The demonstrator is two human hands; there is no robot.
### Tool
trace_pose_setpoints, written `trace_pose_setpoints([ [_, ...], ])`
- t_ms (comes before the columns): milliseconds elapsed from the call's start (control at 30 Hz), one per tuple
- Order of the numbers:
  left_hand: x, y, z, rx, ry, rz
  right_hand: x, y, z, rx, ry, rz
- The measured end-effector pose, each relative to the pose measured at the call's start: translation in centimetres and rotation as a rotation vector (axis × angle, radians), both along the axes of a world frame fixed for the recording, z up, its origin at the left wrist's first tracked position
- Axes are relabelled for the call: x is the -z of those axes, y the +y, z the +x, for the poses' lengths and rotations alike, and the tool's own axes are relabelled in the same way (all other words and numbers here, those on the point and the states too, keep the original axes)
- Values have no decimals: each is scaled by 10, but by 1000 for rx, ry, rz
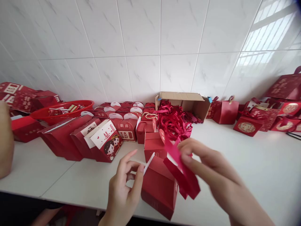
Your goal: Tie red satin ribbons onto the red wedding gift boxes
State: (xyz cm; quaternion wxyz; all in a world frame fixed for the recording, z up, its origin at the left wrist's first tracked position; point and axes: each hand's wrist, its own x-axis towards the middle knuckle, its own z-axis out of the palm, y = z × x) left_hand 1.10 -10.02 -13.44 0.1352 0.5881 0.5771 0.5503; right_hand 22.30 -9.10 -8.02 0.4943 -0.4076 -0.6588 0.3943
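Observation:
Close in front of me a red gift box [157,188] stands on the table, its top partly raised. My left hand [125,185] is at its left side, thumb and forefinger pinching a thin white strip or flap edge [149,163]. Whether that piece belongs to the box I cannot tell. Above the box's right side my right hand [199,160] pinches a bright red ribbon [175,153], which is slightly blurred. Below those fingers a red folded part [188,183] hangs or leans at the box's right. Another red box [152,144] stands just behind.
A cardboard box [183,95] lies behind, with red ribbons [171,121] spilling out. Red boxes with a cartoon couple [109,141] stand left, near a red basin [88,103]. More gift boxes [248,125] are at right. Another person's arm [6,141] is at the left edge.

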Motion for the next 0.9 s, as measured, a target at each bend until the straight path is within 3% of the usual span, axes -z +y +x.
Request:
trace_pose_setpoints([
  [100, -1, -1, 3, 12, -11, 14, -2, 18, -27, -165, -249, -2],
  [367, 4, 0, 3, -19, -66, 60, 7, 26, -32, -243, -444, -57],
  [700, 7, 0, -1, 20, -34, 73, 13, 30, -34, -260, -358, -208],
  [900, 6, 1, 0, 19, -45, 91, 11, 38, -31, -327, -135, -350],
])
